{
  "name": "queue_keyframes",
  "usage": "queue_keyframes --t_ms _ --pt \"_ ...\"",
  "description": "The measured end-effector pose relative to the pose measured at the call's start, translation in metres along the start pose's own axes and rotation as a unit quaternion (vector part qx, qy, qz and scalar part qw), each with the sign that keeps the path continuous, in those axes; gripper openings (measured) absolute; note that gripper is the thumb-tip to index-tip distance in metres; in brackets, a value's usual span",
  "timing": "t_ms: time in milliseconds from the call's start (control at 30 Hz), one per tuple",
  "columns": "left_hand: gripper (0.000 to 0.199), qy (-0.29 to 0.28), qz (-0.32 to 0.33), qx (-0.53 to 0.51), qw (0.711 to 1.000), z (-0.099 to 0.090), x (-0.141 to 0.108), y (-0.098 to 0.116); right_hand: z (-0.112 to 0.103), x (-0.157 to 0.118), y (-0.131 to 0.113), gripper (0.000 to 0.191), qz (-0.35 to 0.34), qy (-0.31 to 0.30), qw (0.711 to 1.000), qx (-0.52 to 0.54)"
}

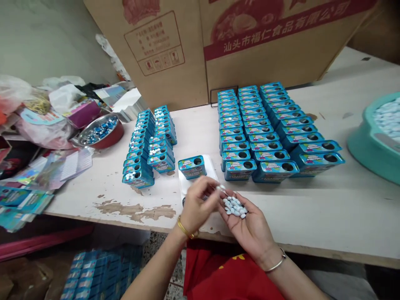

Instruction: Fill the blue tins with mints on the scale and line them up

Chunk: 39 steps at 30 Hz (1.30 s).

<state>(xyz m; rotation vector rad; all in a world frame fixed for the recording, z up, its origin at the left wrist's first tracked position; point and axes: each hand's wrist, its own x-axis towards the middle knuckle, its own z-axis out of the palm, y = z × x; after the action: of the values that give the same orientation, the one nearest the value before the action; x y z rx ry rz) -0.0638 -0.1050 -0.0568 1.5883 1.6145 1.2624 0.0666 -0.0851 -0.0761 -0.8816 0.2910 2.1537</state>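
Observation:
My right hand (250,227) is cupped palm up with a small heap of pale blue oval candies (236,207) lying in it. Just above its fingers, my left hand (201,198) is closed in a pinch, slightly blurred, with a few candies (221,188) at the fingertips. Beyond my left hand, a blue tin (191,166) with a round hole in its top stands upright on a white flat scale (212,168). The front of the scale is partly hidden by my left hand.
Rows of open-holed tins (271,166) stand at right; tins topped with candies (137,177) stand at left. A teal tub (371,150) of candies is far right. A metal bowl (109,137) holds blue wrapped pieces. Large cartons (187,87) block the back.

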Motion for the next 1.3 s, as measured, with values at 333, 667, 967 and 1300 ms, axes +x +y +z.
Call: queue_keyframes --t_ms 333,667,967,1300 --pt "0.015 0.07 -0.034 0.005 0.997 -0.049 0.062 -0.015 -0.005 0.003 -0.001 0.018 0.015 -0.003 1.0 0.0" --pt "0.006 0.037 0.063 0.113 0.991 -0.026 0.007 0.013 -0.033 -0.002 -0.006 0.015 0.042 0.033 0.998 -0.04" --pt "0.017 -0.17 0.194 0.175 0.95 0.054 -0.064 0.012 -0.05 -0.005 -0.004 0.014 0.097 0.003 0.994 -0.055" --pt "0.015 -0.222 0.226 0.189 0.929 0.023 -0.05 0.014 -0.058 -0.002 -0.021 0.022 0.06 0.054 0.996 -0.04"
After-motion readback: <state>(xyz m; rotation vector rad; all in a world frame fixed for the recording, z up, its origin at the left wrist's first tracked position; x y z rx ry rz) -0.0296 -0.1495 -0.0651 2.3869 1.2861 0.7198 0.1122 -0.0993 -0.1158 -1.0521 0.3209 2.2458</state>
